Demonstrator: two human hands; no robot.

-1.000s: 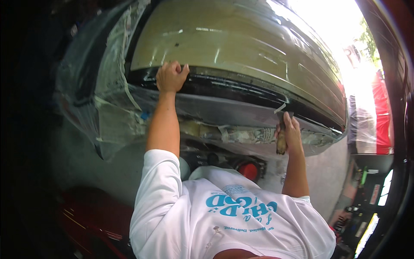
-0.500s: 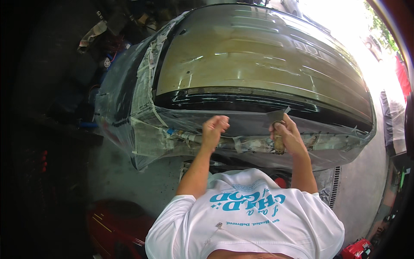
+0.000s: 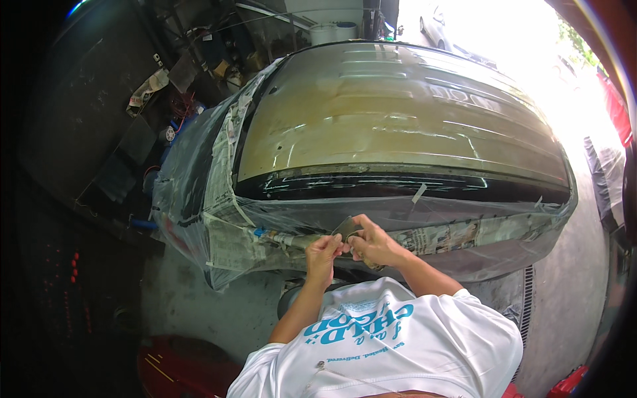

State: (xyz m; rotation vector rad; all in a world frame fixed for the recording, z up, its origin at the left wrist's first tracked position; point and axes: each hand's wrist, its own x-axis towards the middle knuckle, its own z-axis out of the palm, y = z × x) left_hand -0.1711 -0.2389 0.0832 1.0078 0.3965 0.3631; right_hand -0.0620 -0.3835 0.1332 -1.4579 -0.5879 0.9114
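My right hand (image 3: 371, 243) is closed round what looks like a putty knife. Its flat grey blade (image 3: 344, 227) sticks up between my hands, and the end of a worn brown handle (image 3: 373, 265) shows below my palm. Beside the blade, my left hand (image 3: 323, 249) is closed in a pinch, its fingertips meeting those of the right; whatever they grip is too small to make out. Beyond them stands a car with a gold-brown roof (image 3: 345, 129) and a glossy black roof edge (image 3: 371, 186). A short pale strip (image 3: 419, 193) stands up from that edge.
Clear plastic film (image 3: 182, 182) and newspaper masking (image 3: 431, 237) cover the car's side and front. A red car part (image 3: 179, 365) lies on the floor at lower left. A floor grate (image 3: 527, 298) runs along the right, and a pale car (image 3: 438, 30) is outside.
Both hands have come together, the right moving left with the putty knife and the left meeting it. My view has tilted up, showing more of the far workshop.
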